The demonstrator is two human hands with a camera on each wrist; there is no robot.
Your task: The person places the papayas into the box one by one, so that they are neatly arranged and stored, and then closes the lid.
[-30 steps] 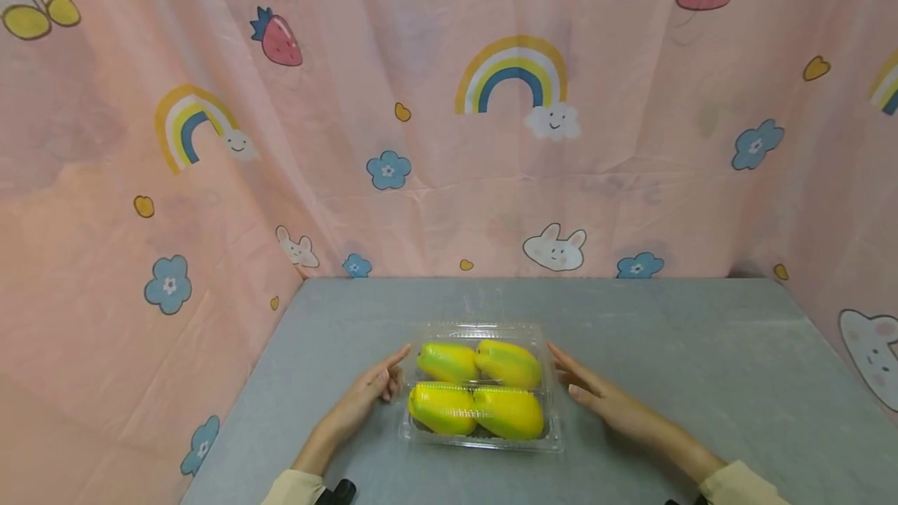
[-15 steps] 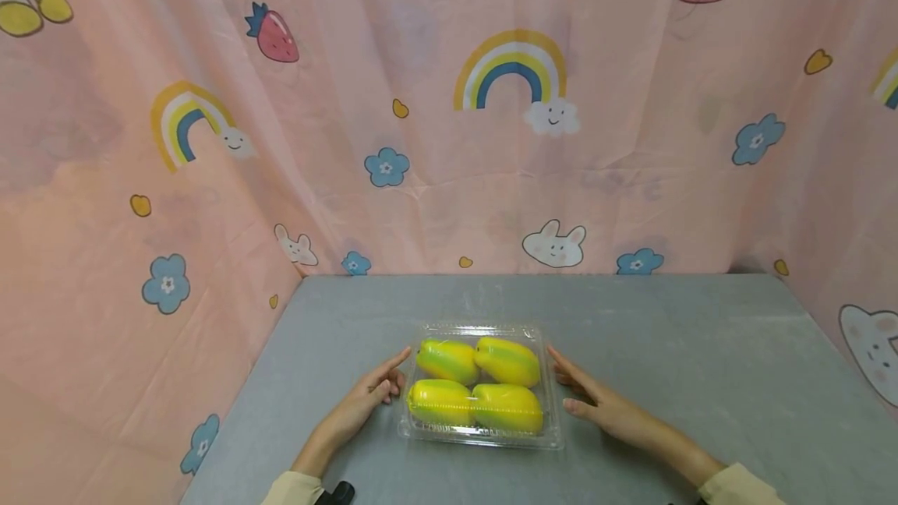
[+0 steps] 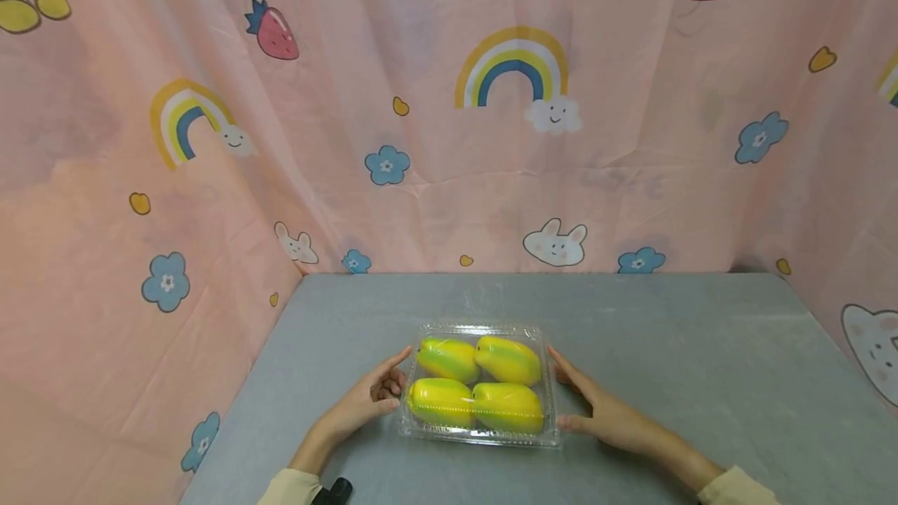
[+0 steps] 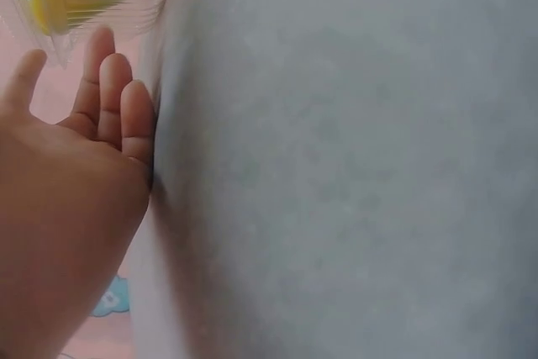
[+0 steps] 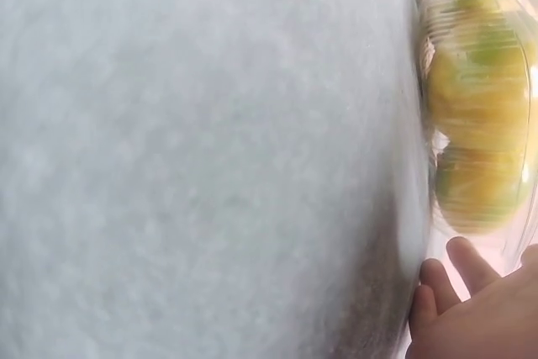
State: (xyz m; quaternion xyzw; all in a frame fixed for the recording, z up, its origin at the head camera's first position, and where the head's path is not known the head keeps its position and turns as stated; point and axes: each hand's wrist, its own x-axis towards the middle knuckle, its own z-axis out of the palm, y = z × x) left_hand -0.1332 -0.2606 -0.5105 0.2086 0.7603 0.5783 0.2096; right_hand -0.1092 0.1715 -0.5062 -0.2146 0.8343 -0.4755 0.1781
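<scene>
A clear plastic clamshell box point(image 3: 480, 436) rests on the grey table with its lid down. Several yellow-green, mango-like fruits point(image 3: 507, 407) lie inside in two rows. My left hand point(image 3: 365, 396) is at the box's left side, index finger stretched toward the far corner and thumb by the near corner; the other fingers bend loosely. At the opposite side my right hand point(image 3: 610, 411) has its index finger and thumb spread along the wall. In the left wrist view the fingertips point(image 4: 102, 39) come right up to the box; whether they press it cannot be told.
The grey table point(image 3: 673, 365) runs back to a pink curtain point(image 3: 449, 201) printed with rainbows, flowers and rabbits. More curtain hangs along the left and right sides. A black strap piece point(image 3: 335, 491) shows at the left wrist.
Both thumbs have moved in toward the box's near corners. The front part of the lid has come down flat over the fruits. The box has stayed about where it was.
</scene>
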